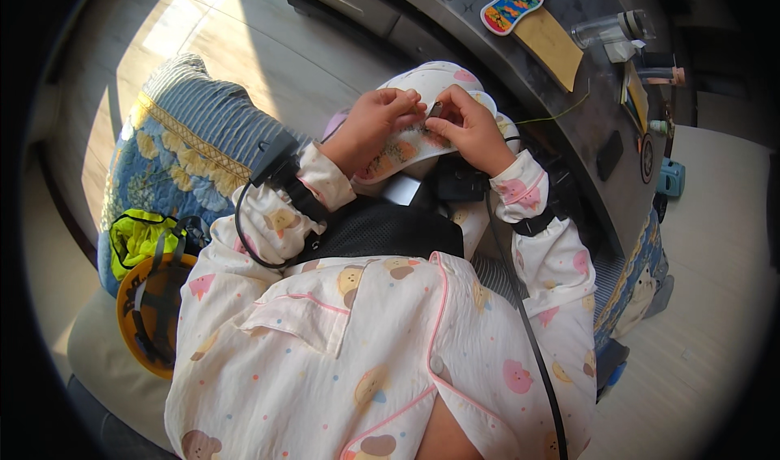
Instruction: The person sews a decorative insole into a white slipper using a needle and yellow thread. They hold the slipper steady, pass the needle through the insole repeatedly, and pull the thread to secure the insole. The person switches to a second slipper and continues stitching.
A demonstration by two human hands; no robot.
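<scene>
My left hand (381, 122) is raised over my lap, its thumb and fingertips pinched together at a thin greenish strand. Close to its right, my right hand (466, 125) holds a small dark metallic object (436, 109) between thumb and fingers; its exact kind is unclear. Beneath both hands lies a white shoe insole (390, 158) with a partly stitched pattern in orange and green, resting on my lap. A yellow-green thread (554, 116) runs from near the right hand over the table edge.
The grey table (567, 149) at right bears a colourful insole (513, 3), a tan paper sheet (551, 46), a clear bottle (600, 29) and a dark phone (609, 155). A quilted cover (177, 155) and a yellow hard hat (146, 314) lie at left. A black cable (518, 295) crosses my right side.
</scene>
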